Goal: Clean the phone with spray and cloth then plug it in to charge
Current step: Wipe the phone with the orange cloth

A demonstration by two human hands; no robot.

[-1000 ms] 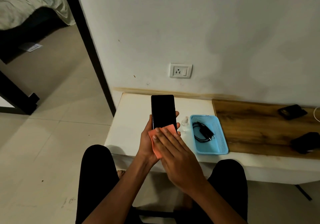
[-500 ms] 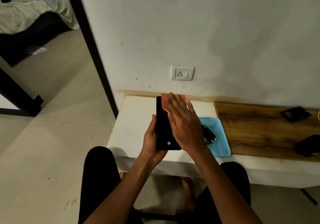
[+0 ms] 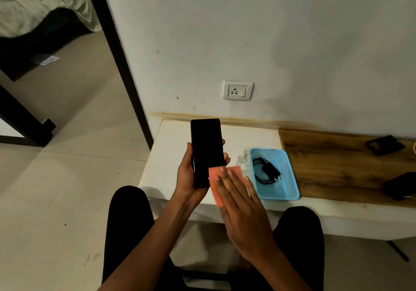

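My left hand (image 3: 186,178) holds a black phone (image 3: 207,151) upright over the white table (image 3: 171,155), screen dark and facing me. My right hand (image 3: 243,209) lies flat with fingers together, pressing an orange cloth (image 3: 217,187) against the phone's lower right corner. A small clear spray bottle (image 3: 243,159) stands on the table just right of the phone, partly hidden by the cloth. A black charger with coiled cable (image 3: 266,171) lies in a light blue basket (image 3: 290,189). A white wall socket (image 3: 238,90) sits above the table.
A wooden board (image 3: 337,167) covers the table's right part, with two dark objects (image 3: 385,144) (image 3: 400,186) on it. My knees in black trousers sit below the table edge. A dark door frame (image 3: 117,58) stands at left, a bed beyond it.
My right hand slid the cloth up to the phone's top, then back down to its lower right corner. The phone stayed in my left hand.
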